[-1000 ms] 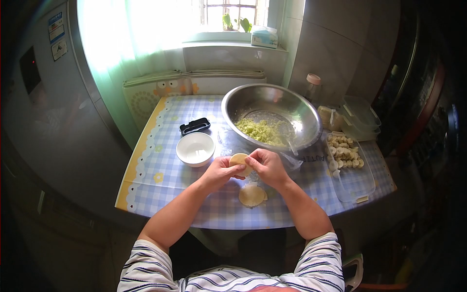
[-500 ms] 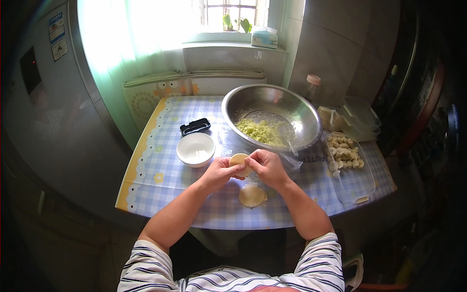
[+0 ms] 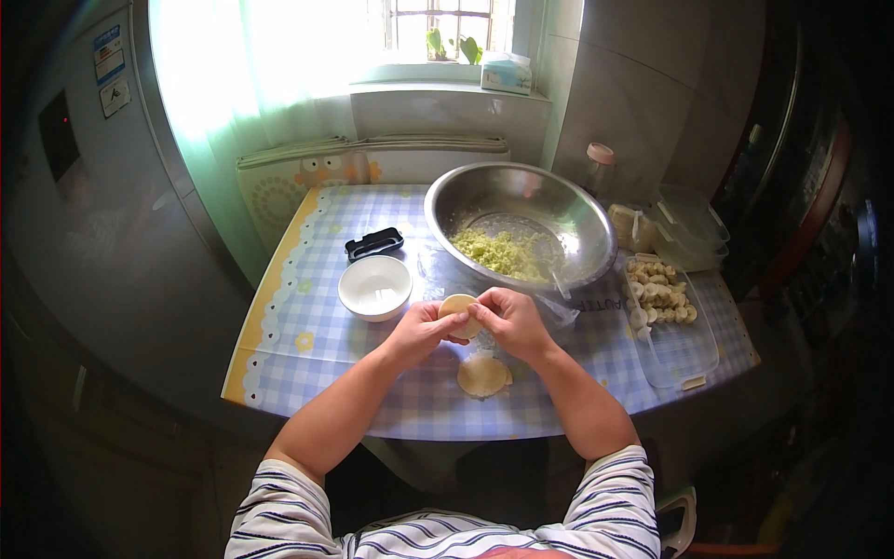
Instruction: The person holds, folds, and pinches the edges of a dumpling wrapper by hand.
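Observation:
A round, pale dough wrapper [image 3: 456,305] is held between my two hands above the checked tablecloth. My left hand [image 3: 425,328] grips its left side, thumb across the front. The fingers of my right hand [image 3: 508,321] pinch its right edge. Just below the hands, more flat round dough [image 3: 482,374] lies on the cloth. Behind them a large steel basin [image 3: 582,233] contains chopped pale-green filling [image 3: 503,253] and a utensil handle. To the left of my hands is a white bowl [image 3: 374,287].
A black tray [image 3: 373,243] lies behind the bowl. On the right, a clear plastic container [image 3: 678,359] holds several folded dumplings [image 3: 661,293]. Lidded containers [image 3: 689,224] and a pink-capped jar [image 3: 600,165] stand behind it. Clear plastic film lies before the basin.

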The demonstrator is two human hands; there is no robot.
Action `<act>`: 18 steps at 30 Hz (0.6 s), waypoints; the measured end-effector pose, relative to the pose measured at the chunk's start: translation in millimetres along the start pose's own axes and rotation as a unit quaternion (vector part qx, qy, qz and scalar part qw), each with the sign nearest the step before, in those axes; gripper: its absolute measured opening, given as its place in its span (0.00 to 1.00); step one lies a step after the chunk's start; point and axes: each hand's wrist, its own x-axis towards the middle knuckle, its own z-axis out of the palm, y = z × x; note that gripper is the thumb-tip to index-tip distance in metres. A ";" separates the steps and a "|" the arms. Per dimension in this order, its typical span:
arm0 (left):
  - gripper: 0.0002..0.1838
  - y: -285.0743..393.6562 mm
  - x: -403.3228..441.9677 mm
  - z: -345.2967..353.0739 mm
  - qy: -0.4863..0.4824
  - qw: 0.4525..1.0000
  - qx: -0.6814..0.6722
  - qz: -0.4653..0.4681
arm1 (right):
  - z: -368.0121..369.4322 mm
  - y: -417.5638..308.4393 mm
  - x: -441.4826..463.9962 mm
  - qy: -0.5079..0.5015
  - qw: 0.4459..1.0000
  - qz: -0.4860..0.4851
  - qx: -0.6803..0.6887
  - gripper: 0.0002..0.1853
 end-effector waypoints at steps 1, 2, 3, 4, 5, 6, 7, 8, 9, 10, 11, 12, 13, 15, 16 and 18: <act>0.15 0.1 0.0 -0.1 0.000 1.000 0.001 0.000 | 0.3 0.0 0.0 0.002 1.000 -0.001 0.002 0.09; 0.15 -0.1 0.1 -0.4 0.000 1.000 0.002 0.000 | 0.6 0.0 0.0 0.004 1.000 -0.003 0.004 0.09; 0.15 -0.2 0.2 -0.6 0.000 1.000 0.003 0.000 | 0.8 0.0 0.0 0.006 1.000 -0.004 0.006 0.09; 0.15 -0.4 0.2 -0.5 0.001 1.000 0.002 0.000 | 0.9 0.1 -0.1 0.007 1.000 -0.004 0.003 0.09; 0.15 -0.6 0.4 -0.3 0.002 1.000 0.001 0.000 | 1.0 0.2 0.0 0.007 1.000 -0.005 0.001 0.09; 0.15 -0.9 0.5 -0.3 0.004 1.000 0.000 0.000 | 1.0 0.2 0.1 0.008 1.000 -0.005 -0.001 0.09; 0.15 -1.3 0.6 -0.7 0.003 1.000 0.001 0.002 | 0.9 -0.3 0.1 0.007 1.000 -0.006 -0.004 0.09; 0.15 -1.9 0.8 -1.2 0.003 1.000 0.002 0.004 | 0.8 -1.1 0.0 0.007 1.000 -0.006 -0.007 0.09; 0.14 -2.3 1.0 -1.6 0.003 1.000 0.003 0.006 | 0.7 -1.5 0.0 0.006 1.000 -0.006 -0.010 0.09; 0.14 -2.6 1.1 -1.7 0.004 1.000 0.004 0.006 | 0.8 -1.2 0.2 0.005 1.000 -0.006 -0.011 0.09; 0.14 -2.9 1.2 -1.8 0.005 1.000 0.005 0.006 | 0.9 -0.4 0.3 0.004 1.000 -0.006 -0.013 0.09; 0.14 -3.1 1.3 -2.0 0.007 1.000 0.007 0.007 | 1.0 0.1 0.4 0.003 1.000 -0.006 -0.015 0.09; 0.14 -2.9 1.2 -2.0 0.007 1.000 0.007 0.006 | 1.0 -0.5 0.3 0.004 1.000 -0.006 -0.013 0.09; 0.14 -2.2 0.7 -1.8 0.008 1.000 0.007 0.006 | 1.1 -2.2 -0.2 0.004 1.000 -0.006 -0.009 0.09; 0.14 -1.9 0.6 -1.4 0.009 1.000 0.006 0.006 | 1.0 -2.1 -0.2 0.003 1.000 -0.007 -0.009 0.09; 0.14 -1.7 0.5 -0.8 0.010 1.000 0.004 0.008 | 0.9 -1.5 -0.1 0.003 1.000 -0.008 -0.009 0.09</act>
